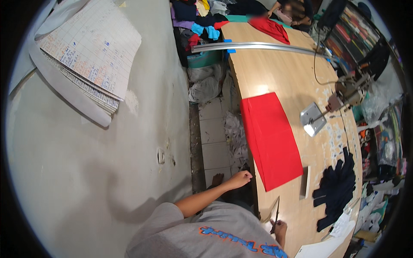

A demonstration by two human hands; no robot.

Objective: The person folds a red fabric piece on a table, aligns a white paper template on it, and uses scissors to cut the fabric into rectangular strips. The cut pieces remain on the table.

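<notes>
My left hand (242,178) hangs just left of the table's edge, fingers curled closed with nothing visible in them. My right hand (278,228) is closed on a pair of scissors (276,211) near the bottom of the wooden table (258,73), blades pointing away from me. Above both hands lies a folded red fabric piece (273,142). A narrow pale strip (305,182) sits beside its lower right corner. A pile of dark cut fabric (333,191) lies to the right, with white paper sheets (327,245) below it.
A cutting machine (346,92) with a metal base stands at right. A long metal rail (262,46) crosses the table. Beyond it a co-worker (297,13) is beside red cloth. A wall with hanging papers is at left; a narrow tiled aisle (213,129) and bundled fabrics line the table.
</notes>
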